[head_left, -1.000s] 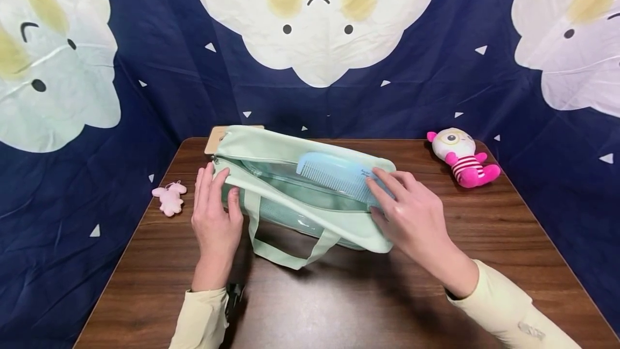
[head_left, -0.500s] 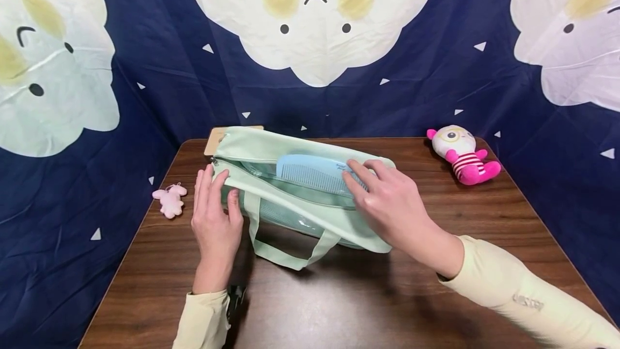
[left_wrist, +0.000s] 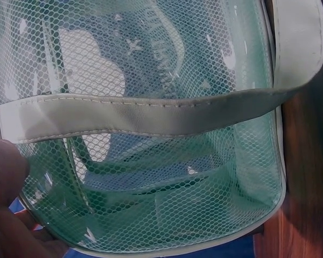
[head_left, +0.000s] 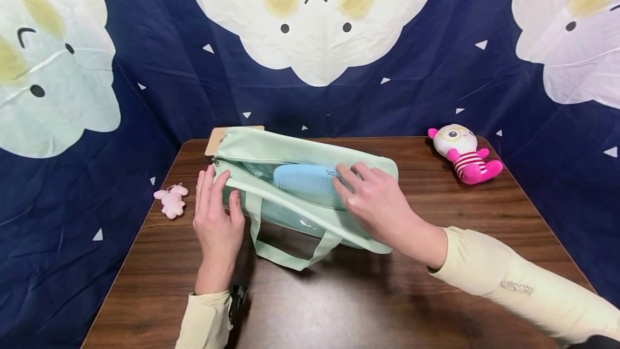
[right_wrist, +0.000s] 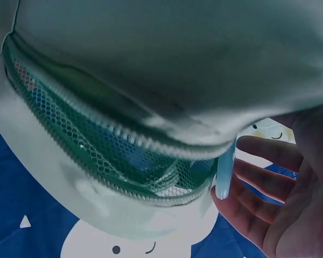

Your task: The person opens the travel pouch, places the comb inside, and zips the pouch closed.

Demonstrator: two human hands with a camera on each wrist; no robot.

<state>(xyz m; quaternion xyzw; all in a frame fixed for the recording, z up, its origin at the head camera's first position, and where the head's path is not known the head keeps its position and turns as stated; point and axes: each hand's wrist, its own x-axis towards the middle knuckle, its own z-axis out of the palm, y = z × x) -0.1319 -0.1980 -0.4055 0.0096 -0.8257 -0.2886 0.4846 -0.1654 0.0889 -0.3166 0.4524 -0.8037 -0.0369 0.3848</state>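
The blue comb (head_left: 305,183) lies in the open mouth of the mint green bag (head_left: 271,149), on its side, with most of its length already below the front edge of the opening. The right hand (head_left: 375,206) rests on the comb's right end; its fingers are nearly straight and a little apart, laid flat over the comb and the rim of the bag. In the right wrist view the comb (right_wrist: 224,172) shows as a thin pale blue edge beside the zipper, and the fingers (right_wrist: 261,185) next to it are spread and relaxed.

The left hand (head_left: 218,220) is at the left end of the bag. Its thumb and fingers pinch the front edge of the opening near the zipper end. The left wrist view shows only the mesh side panel (left_wrist: 151,161) of the bag and one pale strap (left_wrist: 151,115) across it.

The bag stands in the middle of a dark wooden table (head_left: 339,306), with its handle loop (head_left: 290,255) lying toward the person. A small pink plush charm (head_left: 170,200) is on the table's left edge. A white and pink plush toy (head_left: 462,154) sits at the far right corner. Behind hangs a dark blue cloth (head_left: 194,79) with white cloud faces.
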